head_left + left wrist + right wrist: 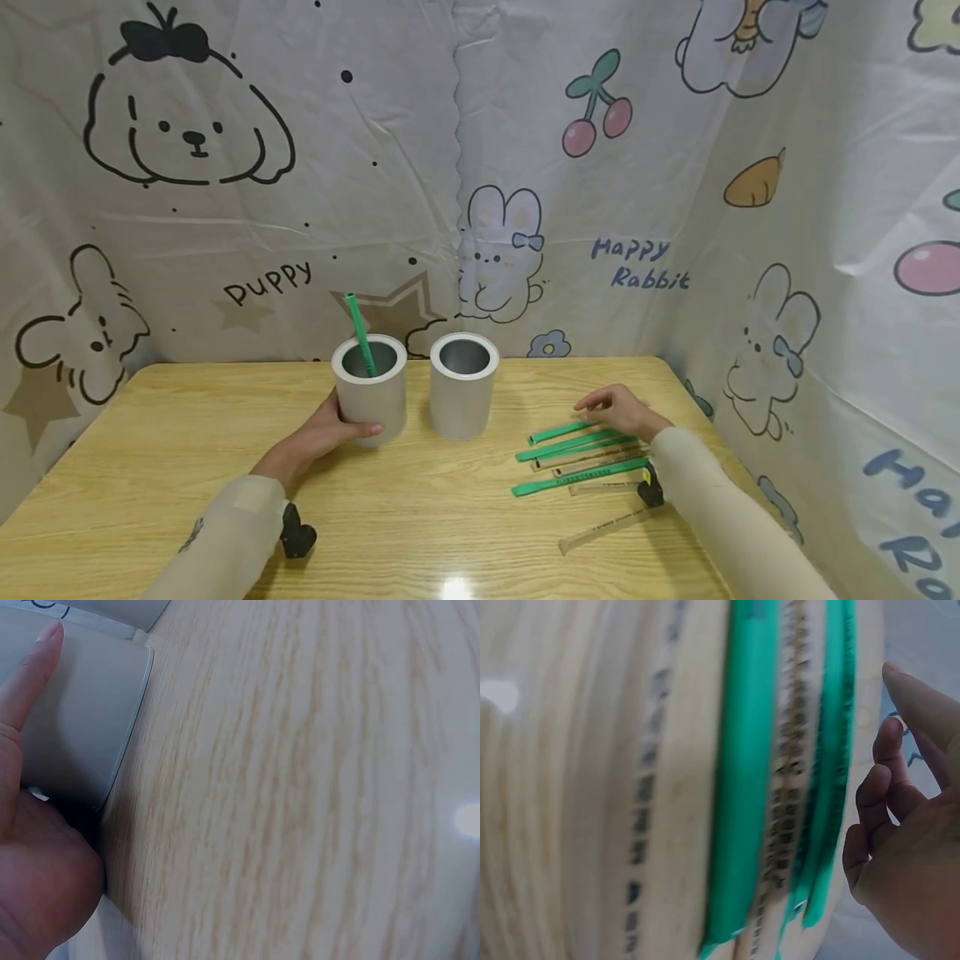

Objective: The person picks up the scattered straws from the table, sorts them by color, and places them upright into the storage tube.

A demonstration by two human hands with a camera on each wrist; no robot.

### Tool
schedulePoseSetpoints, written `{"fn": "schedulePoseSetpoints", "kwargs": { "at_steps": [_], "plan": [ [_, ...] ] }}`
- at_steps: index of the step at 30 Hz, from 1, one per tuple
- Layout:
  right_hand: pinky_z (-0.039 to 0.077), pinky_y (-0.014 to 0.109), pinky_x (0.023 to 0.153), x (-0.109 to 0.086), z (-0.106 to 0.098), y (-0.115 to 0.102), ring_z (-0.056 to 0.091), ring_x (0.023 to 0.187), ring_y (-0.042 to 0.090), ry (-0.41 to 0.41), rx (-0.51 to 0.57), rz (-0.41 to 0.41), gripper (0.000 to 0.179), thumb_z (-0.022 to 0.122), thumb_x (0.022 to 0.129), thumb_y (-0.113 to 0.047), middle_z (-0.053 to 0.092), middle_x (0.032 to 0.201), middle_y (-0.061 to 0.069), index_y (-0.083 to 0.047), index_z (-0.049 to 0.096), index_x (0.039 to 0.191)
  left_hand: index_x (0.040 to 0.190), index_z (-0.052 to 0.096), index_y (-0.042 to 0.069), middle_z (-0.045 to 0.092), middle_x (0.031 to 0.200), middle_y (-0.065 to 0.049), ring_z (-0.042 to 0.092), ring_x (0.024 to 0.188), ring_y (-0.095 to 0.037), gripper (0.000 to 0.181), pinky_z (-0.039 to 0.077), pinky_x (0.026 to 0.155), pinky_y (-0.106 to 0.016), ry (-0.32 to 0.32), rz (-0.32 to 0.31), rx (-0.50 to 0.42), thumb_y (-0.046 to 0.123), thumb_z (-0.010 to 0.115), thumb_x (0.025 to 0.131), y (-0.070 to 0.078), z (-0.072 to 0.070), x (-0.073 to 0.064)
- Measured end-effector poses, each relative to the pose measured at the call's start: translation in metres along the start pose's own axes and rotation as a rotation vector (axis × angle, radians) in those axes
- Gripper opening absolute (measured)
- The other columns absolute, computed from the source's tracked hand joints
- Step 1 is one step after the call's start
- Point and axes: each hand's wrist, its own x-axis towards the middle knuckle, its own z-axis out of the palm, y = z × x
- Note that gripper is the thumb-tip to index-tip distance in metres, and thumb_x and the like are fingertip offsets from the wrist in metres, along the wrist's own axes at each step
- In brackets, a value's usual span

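On the left, a pale grey-white cup [378,404] stands with one green wrapped straw [358,329] leaning in it. My left hand [330,435] grips this cup low on its side, thumb across the front; the other fingers are hidden behind. Beside it is a matching cup [461,408], its dark inside showing. To the right lie several green wrapped straws [543,487] among beige printed ones [603,532]. My right hand [621,412] hovers by the far side of these straws. In the right wrist view its fingers [874,795] bend loosely with nothing between them.
The wooden table [420,517] ends at a patterned cloth backdrop [375,208] behind and on the right. Black wrist devices [298,535] sit on both sleeves. A light reflection shows at the table's front.
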Motion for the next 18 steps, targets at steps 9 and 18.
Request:
{"fn": "schedulePoseSetpoints", "kwargs": {
  "at_steps": [9, 18],
  "plan": [
    [0.053, 0.029, 0.072, 0.0032, 0.0047, 0.0072, 0.063, 0.084, 0.015, 0.027, -0.021, -0.011, 0.018, 0.066, 0.096, -0.006, 0.072, 0.111, 0.021, 0.003, 0.074, 0.109, 0.162, -0.002, 0.009, 0.017, 0.165, -0.022, 0.021, 0.152, -0.043, 0.114, 0.017, 0.125, -0.062, 0.004, -0.006, 0.011, 0.030, 0.081, 0.087, 0.0010, 0.0011, -0.0020],
    [0.050, 0.029, 0.069, 0.0067, 0.0016, 0.0046, 0.058, 0.077, 0.014, -0.021, -0.117, -0.037, 0.008, 0.069, 0.093, -0.002, 0.074, 0.094, 0.015, 0.002, 0.077, 0.094, 0.162, -0.003, 0.009, 0.016, 0.166, -0.022, 0.020, 0.153, -0.043, 0.114, 0.017, 0.125, -0.062, -0.002, -0.012, 0.012, 0.030, 0.081, 0.087, 0.0031, 0.0015, -0.0030]
  ]
}}
